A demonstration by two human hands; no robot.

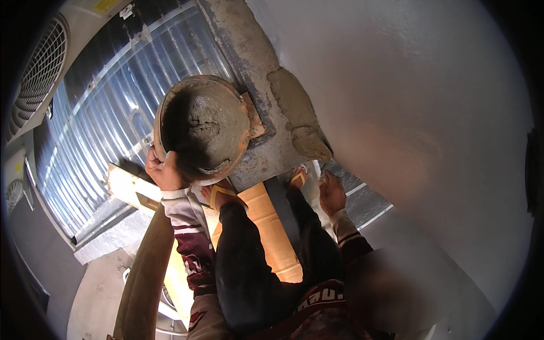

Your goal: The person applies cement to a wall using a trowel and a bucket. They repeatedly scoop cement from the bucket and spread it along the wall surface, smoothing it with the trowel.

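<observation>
My left hand (pixel 164 169) grips the near-left rim of a round, mortar-crusted basin (pixel 159 126), thumb over the edge. Wet grey mortar (pixel 218 122) coats its inside, with a thick mass in the middle. The basin rests on a ledge beside corrugated metal sheeting. My right hand (pixel 332 192) is low beside the smooth grey wall, its fingers curled; what they hold, if anything, I cannot make out. Just beyond it, a fresh patch of mortar (pixel 294 105) lies along the foot of the wall, ending in a lump (pixel 310 143).
Corrugated metal sheeting (pixel 130 96) spans the left, beside an outdoor fan unit (pixel 42 68). A flat orange-brown piece (pixel 254 116) juts out beside the basin. My sandalled feet stand near the ledge (pixel 258 167), above a lit wooden board (pixel 266 226). The grey wall (pixel 408 113) fills the right.
</observation>
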